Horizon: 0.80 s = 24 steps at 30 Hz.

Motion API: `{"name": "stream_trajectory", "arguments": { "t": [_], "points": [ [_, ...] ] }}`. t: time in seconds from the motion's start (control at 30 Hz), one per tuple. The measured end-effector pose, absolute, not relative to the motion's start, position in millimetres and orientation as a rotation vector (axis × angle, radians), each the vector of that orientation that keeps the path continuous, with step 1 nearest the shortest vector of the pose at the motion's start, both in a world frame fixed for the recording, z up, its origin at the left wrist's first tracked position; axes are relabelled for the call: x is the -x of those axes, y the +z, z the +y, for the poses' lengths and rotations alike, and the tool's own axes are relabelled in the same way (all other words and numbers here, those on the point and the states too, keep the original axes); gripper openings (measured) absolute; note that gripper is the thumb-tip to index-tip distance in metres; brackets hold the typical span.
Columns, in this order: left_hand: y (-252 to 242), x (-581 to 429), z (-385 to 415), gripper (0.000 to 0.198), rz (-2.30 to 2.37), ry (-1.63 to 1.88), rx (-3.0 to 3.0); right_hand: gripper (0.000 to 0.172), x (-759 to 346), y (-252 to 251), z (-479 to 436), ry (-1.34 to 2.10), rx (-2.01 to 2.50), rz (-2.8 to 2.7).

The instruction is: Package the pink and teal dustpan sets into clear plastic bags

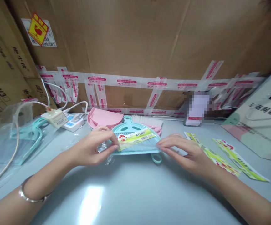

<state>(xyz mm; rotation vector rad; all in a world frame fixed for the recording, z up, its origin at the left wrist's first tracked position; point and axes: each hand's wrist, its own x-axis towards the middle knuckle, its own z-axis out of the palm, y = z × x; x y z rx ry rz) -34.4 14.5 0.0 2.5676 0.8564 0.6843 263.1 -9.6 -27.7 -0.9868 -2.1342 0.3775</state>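
In the head view, the left hand [98,146] and the right hand [187,153] worked at opposite ends of a sheet of clear film [149,146], the thumb and fingers of each closed in a pinch on its edge. Beneath them, a turquoise dustpan set [135,152] lay at mid-table, just behind the front stretch of the table [135,193], with a yellow-green label [137,137] slanted across it. Judged from this layout, the label was already placed, whereas the film seemed not yet settled; whether it was sealed could not be told. A second turquoise set [28,153], at left, appeared already enclosed in film. Pink dustpans [106,118] and a white-bristled brush [147,120] lay close behind the central set, showing no label, and loose label strips [241,161] lay at right; these seemed the part left undone. A pale cable [17,134] crossed the left-hand set and ran to a charger [57,118] beside a power strip [73,123], a possible snag for loose film. The right forearm passed close to the strips. A blurred-out phone [197,109], a printed carton [262,118] and a large taped cardboard box [135,40] bounded the workspace.
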Motion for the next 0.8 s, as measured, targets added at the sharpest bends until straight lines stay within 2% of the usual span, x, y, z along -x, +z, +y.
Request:
{"name": "stream_trajectory", "arguments": {
  "t": [0.17,0.4,0.5,0.6,0.7,0.8],
  "points": [
    [-3.8,27.2,14.0,0.021,1.143,0.405,-2.435,0.015,-255.8,-34.9,-8.5,0.452,1.203,-2.108],
    [-19.9,21.7,14.3,0.023,1.346,0.635,-2.434,0.019,-245.8,-48.8,-3.5,0.376,1.313,-1.923],
    [-24.6,18.9,14.1,0.022,1.486,0.567,-2.363,0.019,-245.6,-50.7,-1.1,0.406,1.427,-1.837],
    [-27.6,14.2,15.1,0.021,1.569,0.492,-2.219,0.02,-245.8,-51.4,1.0,0.509,1.538,-1.842],
    [-30.9,11.7,18.0,0.023,1.56,0.579,-2.094,0.021,-245.6,-53.3,2.6,0.691,1.562,-1.728],
    [-35.2,12.8,21.2,0.024,1.506,0.672,-1.974,0.034,-244.9,-54.8,3.0,0.956,1.388,-1.514]
  ]
}}
